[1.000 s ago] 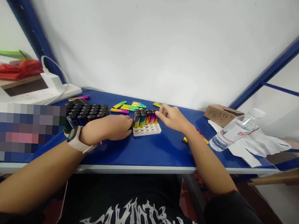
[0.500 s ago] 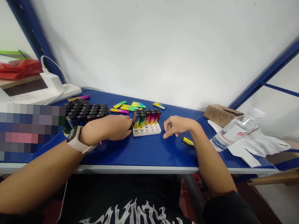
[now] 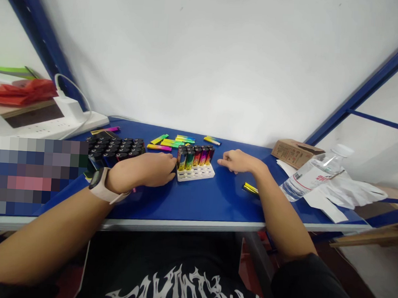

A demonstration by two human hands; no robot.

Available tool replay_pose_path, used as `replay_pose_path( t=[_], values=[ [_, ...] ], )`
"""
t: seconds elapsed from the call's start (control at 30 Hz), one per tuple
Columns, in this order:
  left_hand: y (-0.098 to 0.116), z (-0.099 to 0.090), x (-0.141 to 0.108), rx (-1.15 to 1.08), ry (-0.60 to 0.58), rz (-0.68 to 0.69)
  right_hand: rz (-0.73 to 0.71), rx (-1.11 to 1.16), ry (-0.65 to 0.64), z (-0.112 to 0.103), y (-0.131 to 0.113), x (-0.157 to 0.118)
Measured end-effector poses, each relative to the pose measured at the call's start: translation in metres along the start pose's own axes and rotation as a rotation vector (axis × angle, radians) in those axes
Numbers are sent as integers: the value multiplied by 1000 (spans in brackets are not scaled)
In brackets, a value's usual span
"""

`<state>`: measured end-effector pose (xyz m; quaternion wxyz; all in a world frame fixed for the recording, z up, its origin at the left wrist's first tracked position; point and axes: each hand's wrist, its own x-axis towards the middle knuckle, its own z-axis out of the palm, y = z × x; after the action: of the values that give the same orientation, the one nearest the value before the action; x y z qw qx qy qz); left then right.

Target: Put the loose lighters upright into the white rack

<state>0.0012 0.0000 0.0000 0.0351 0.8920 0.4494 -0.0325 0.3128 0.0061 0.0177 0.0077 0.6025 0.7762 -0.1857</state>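
My left hand (image 3: 159,169), with a watch on its wrist, lies with curled fingers at the left end of a white perforated rack (image 3: 195,173). The fingertips are hidden, so what they hold, if anything, does not show. Several shiny, colourful pieces that look like lighters (image 3: 195,157) stand upright in the back of the rack; empty holes show along its front. To the right of the rack, apart from it, my right hand (image 3: 237,161) hovers low over the table with loosely bent fingers apart and nothing visible in them.
Packed black-topped lighter-like pieces (image 3: 114,149) stand left. Flat colourful pieces (image 3: 159,147) lie behind the rack, and a yellow one (image 3: 250,188) near my right forearm. A water bottle (image 3: 314,174), cardboard box (image 3: 295,152) and power strip (image 3: 52,124) flank the blue table (image 3: 189,204).
My right hand has lifted slightly and turned, its thumb swinging up from the table toward the rack's right side. My left hand and the rack stay where they were.
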Motion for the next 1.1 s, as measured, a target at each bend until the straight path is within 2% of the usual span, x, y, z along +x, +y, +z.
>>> replay_pose_path(
  t=[0.07, 0.17, 0.37, 0.5, 0.6, 0.7, 0.77, 0.87, 0.97, 1.1],
  values=[
    [2, -3, -1, 41, -63, -17, -46, 68, -20, 1, -5, -2],
    [6, -7, -2, 67, -86, -19, -81, 105, -90, 3, -12, -4],
    [6, -8, -2, 82, -85, 7, -202, 77, -77, 9, -18, -1],
    [6, -7, -2, 100, -91, 16, -227, 27, -41, 10, -20, -1],
    [5, -6, -2, 102, -88, 12, -180, -66, 70, 10, -19, 1],
    [4, -5, -2, 111, -94, 10, -54, -150, 218, 9, -12, 4],
    [4, -4, -1, 116, -97, 10, 34, -210, 263, 9, -7, 6],
    [3, -4, -1, 130, -96, 14, 137, -283, 218, 8, 0, 7],
    [4, -4, -1, 145, -104, 12, 180, -299, 151, 8, 3, 7],
    [6, -7, -2, 144, -112, 5, 60, -262, 203, 11, 3, 10]
  ],
)
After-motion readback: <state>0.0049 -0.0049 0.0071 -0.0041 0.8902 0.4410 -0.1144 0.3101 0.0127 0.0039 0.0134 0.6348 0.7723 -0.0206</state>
